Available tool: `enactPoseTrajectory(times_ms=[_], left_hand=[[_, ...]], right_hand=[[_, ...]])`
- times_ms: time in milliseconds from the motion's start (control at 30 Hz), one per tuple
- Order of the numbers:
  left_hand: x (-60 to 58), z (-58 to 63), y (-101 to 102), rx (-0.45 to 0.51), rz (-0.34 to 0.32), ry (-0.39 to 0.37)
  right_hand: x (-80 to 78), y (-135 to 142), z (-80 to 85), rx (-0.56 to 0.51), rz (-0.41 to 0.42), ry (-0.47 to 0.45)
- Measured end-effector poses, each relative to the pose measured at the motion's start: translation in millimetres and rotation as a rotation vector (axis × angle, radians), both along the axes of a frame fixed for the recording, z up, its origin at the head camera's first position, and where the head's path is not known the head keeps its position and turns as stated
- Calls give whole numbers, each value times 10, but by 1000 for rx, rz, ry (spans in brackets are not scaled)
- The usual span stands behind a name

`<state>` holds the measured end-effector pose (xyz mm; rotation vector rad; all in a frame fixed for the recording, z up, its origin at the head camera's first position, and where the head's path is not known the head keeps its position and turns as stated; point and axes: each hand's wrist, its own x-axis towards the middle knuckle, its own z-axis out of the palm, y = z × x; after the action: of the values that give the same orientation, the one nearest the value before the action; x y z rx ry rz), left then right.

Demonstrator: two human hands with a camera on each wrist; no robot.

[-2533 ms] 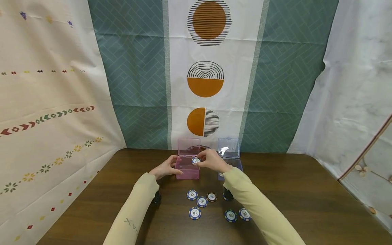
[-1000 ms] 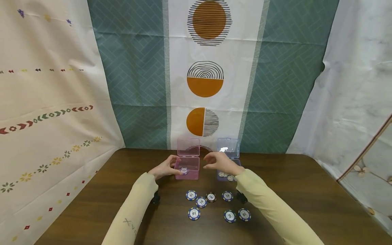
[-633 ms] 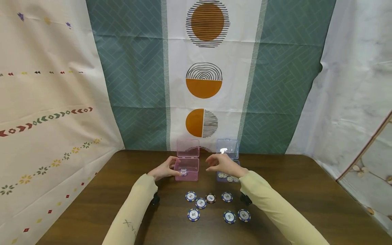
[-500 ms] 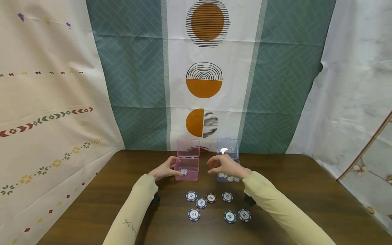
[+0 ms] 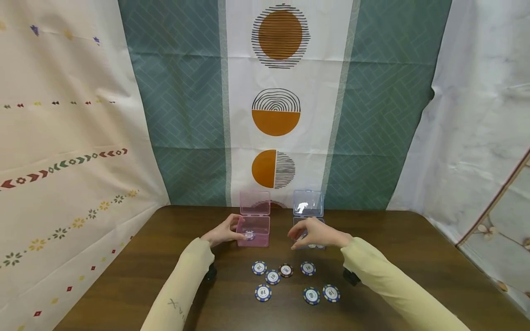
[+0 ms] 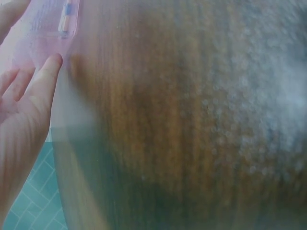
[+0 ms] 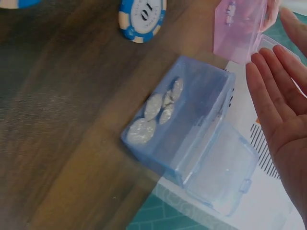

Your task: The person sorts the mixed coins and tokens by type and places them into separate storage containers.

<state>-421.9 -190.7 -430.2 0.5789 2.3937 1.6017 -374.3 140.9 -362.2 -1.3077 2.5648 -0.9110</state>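
Note:
My left hand [image 5: 221, 232] holds the left side of a pink clear plastic box [image 5: 261, 241], its thumb at the front and fingers further back. The box lid [image 5: 255, 202] stands raised. Inside, near the thumb, lies a blue-and-white poker chip [image 5: 249, 235]. My right hand [image 5: 319, 233] hovers with fingers loosely bent and nothing between them, covering part of a blue clear box [image 5: 322, 223] in the head view. Silver coins [image 7: 153, 106] lie in that blue box [image 7: 199, 100], and its lid [image 7: 223, 167] is folded back.
Several poker chips lie on the dark wooden table [image 5: 393, 257] in front of the boxes: blue chips [image 5: 263, 293] marked 10, a black-rimmed chip [image 5: 286, 270], and a chip with green in its rim [image 5: 311, 296]. A patterned cloth [image 5: 277, 115] hangs behind the table.
My right hand has let go of the poker chip, which now lies in the pink box. That hand has since moved right and nearer, in front of the blue box. The left hand stays put.

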Motion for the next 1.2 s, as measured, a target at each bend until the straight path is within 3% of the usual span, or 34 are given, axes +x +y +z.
enactPoseTrajectory(times_ms=[367,667,1200], left_hand=[[-13,-40,-6,12,-1,-2],[-10,-34,-5,23,-5,1],[-15,-18,5,15,-6,-8]], right_hand=[[39,191,-236,-13,31,-105],[71,273,-368,40,53,-29],[119,366,-516,94,17,6]])
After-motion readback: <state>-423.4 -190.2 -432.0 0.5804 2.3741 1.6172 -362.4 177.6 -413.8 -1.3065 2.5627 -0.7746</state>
